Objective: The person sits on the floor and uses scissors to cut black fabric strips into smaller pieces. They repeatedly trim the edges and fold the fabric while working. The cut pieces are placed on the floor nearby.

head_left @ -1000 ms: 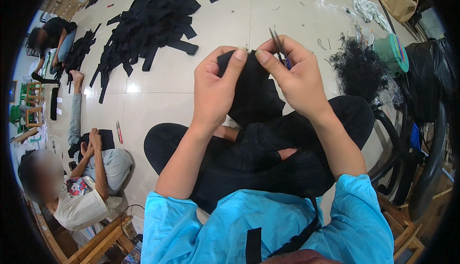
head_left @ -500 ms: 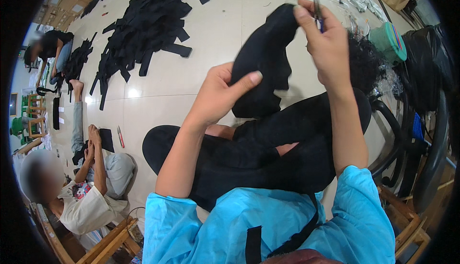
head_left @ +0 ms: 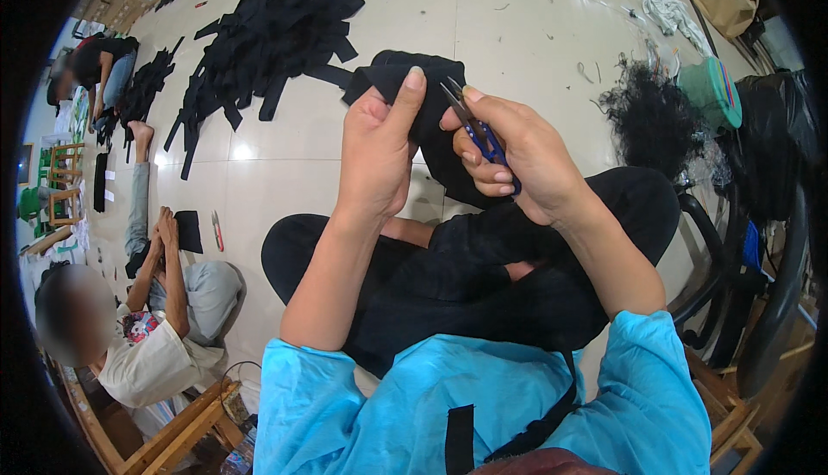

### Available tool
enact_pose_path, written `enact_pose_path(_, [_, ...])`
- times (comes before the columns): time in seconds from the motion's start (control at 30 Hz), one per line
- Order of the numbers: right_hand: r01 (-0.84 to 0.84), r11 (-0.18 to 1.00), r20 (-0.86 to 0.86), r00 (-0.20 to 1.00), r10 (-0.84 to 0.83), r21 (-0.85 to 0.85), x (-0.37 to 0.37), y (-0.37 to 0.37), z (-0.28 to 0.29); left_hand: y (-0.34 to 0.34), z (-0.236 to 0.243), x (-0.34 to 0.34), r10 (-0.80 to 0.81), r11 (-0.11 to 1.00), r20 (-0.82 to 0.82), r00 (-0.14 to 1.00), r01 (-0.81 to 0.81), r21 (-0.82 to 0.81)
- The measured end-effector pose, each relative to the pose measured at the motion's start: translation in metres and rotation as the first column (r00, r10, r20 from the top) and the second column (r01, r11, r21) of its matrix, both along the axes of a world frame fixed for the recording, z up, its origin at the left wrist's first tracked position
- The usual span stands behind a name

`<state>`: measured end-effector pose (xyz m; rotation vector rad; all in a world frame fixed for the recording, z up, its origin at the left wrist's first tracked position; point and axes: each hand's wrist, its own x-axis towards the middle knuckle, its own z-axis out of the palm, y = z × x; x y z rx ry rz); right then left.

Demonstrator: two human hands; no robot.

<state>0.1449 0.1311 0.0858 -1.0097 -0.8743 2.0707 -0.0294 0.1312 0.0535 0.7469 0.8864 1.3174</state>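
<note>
A black fabric piece (head_left: pixel 435 134) hangs folded in front of my crossed legs. My left hand (head_left: pixel 379 143) pinches its upper part, thumb on top, and the rest droops down between my hands. In my right hand (head_left: pixel 516 143) are small blue-handled thread snips (head_left: pixel 483 136), their metal blades pointing up and left at the cloth's edge. The right fingers wrap around the snips' handles, with the thumb and index finger close to the blades. Whether a thread lies between the blades is too small to tell.
A big heap of black fabric strips (head_left: pixel 267 40) covers the floor at the far left. Black thread scraps (head_left: pixel 651 117) lie at right beside a green stool (head_left: pixel 709 96) and black chair legs (head_left: pixel 703 251). At left a person (head_left: pixel 164 303) sits near red-handled snips (head_left: pixel 217 231); another bends farther back.
The fabric has been turned and folded over, its top now in my left hand. My right hand has let go of it, come down and left, and brought the snips to its edge.
</note>
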Motion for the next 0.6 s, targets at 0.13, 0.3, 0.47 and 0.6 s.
enact_pose_path(0.13, [-0.001,1.0,0.006,1.0,0.001,0.022,0.0013,0.0002,0.0007,-0.0013,0.0014,0.0015,0.015,1.0,-0.003,1.0,-0.015,0.004])
enact_pose_path(0.3, [-0.007,1.0,0.036,0.999,0.006,0.021,0.0019,0.0015,0.0007,-0.0013,0.0018,0.0013,-0.006,1.0,-0.016,1.0,0.006,0.002])
enact_pose_path(0.47, [0.001,1.0,0.03,1.0,-0.001,0.023,0.0026,0.0032,0.0001,-0.0002,-0.0004,0.0003,-0.043,0.999,-0.061,0.997,0.043,-0.01])
enact_pose_path(0.6, [-0.005,1.0,0.068,0.998,0.004,0.014,0.0036,0.004,0.0019,-0.0017,-0.0007,0.0054,-0.012,1.0,-0.03,0.999,0.012,0.001])
